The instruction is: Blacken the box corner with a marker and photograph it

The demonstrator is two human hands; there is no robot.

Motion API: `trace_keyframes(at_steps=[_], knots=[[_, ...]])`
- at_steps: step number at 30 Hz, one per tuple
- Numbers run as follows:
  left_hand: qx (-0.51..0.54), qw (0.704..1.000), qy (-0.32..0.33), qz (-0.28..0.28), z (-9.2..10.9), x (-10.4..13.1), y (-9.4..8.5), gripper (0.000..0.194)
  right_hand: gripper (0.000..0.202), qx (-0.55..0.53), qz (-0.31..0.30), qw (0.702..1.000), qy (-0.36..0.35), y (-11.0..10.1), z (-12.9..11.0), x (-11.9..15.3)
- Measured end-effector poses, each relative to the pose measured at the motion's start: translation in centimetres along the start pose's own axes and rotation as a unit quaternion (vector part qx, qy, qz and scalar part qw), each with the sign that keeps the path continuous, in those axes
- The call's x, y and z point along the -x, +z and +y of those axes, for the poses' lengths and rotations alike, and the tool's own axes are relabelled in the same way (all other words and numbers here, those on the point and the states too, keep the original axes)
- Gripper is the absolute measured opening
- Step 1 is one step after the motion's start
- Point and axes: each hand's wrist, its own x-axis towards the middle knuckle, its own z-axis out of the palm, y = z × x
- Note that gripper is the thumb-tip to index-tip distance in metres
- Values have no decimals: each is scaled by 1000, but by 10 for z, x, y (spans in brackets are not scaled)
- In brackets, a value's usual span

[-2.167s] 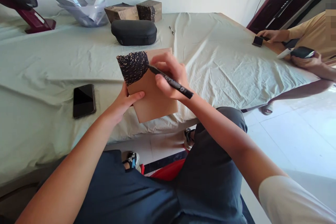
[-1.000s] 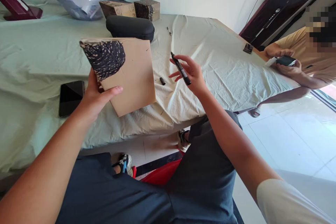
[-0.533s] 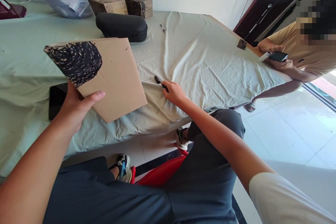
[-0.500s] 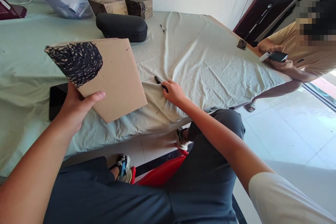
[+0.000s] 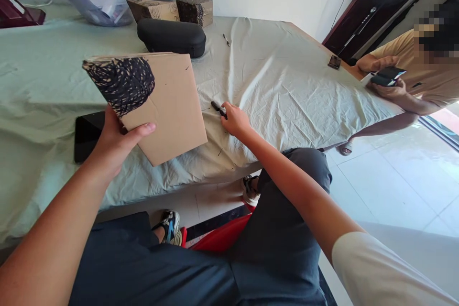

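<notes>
My left hand (image 5: 124,141) grips a brown cardboard box (image 5: 175,110) by its lower left side, thumb across the front face. The box is tilted above the cloth, and dense black scribbling covers its upper left corner. Out to the right, my right hand (image 5: 234,119) is closed around a black marker (image 5: 218,109), whose dark end sticks out toward the box. Its fingertips are partly hidden behind the hand. A black phone or tablet (image 5: 86,136) lies behind my left wrist.
Toward the wall stand a black hard case (image 5: 172,38), two scribbled cardboard boxes (image 5: 195,9) and a clear plastic basket (image 5: 89,7). A pen (image 5: 226,39) lies on the pale green tablecloth (image 5: 272,71). At the right, another person (image 5: 430,71) holds a dark object.
The box and my left hand have shifted a little to the right. My right hand stays closed on the marker, its wrist slightly turned. The whole view has moved slightly.
</notes>
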Motion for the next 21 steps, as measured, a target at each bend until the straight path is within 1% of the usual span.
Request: trace_keyframes(at_steps=[3,8,17,19,21], knots=[[8,1000,-5,0,1,2,0,94,43,12,-2,1000,2,-1,-4,-7],[16,1000,-23,3,6,5,1,96,51,11,-6,1000,23,-1,-10,-13],[15,999,-35,2,11,10,-1,96,40,-40,30,999,9,15,-7,-32],[14,999,-38,4,10,10,-2,96,42,-34,26,999,5,15,-8,-35],[12,999,-43,6,9,10,-2,99,46,-15,9,1000,4,15,-10,-40]])
